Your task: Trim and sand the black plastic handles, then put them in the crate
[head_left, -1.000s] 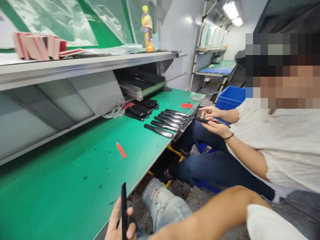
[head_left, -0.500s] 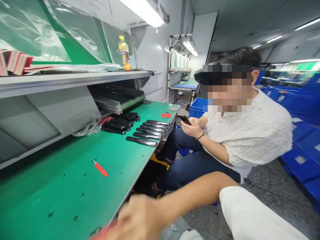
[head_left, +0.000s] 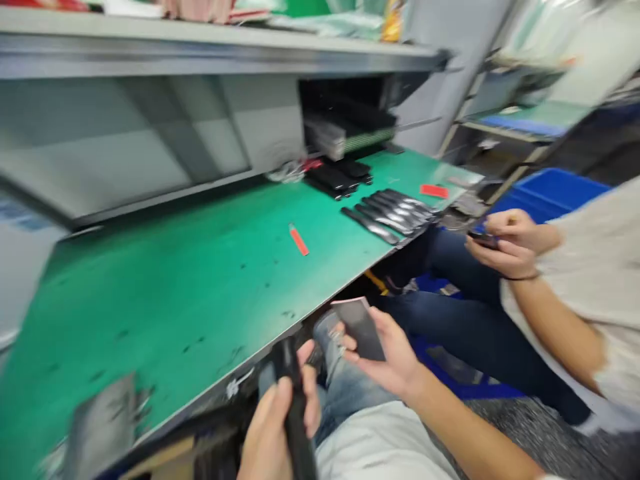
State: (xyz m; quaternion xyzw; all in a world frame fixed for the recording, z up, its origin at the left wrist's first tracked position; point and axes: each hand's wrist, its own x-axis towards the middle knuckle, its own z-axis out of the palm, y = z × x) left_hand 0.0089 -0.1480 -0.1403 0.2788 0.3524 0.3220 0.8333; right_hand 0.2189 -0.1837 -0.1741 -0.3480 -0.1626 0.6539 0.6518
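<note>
My left hand (head_left: 280, 413) is wrapped round a long black part (head_left: 295, 400) at the bottom middle, in front of the table edge. Just right of it, my right hand (head_left: 385, 353) holds a flat dark grey pad (head_left: 361, 328) with a pinkish edge between thumb and fingers. Both hands are over my lap, slightly blurred. On the green table (head_left: 200, 280) lie a red-handled small tool (head_left: 299, 240), a row of glossy black parts (head_left: 385, 212), a pile of black pieces (head_left: 336, 177) and a red card (head_left: 434, 191).
A shelf (head_left: 225, 57) runs above the table. Near the front left edge lies a blurred grey pad (head_left: 103, 427) among dark scraps. A seated person holding a phone (head_left: 484, 240) is at the right, with a blue bin (head_left: 555, 190) behind.
The view has swung left and down. My left hand and the black part have come into view. My right hand, earlier blurred with something red at the bottom, now holds the grey pad.
</note>
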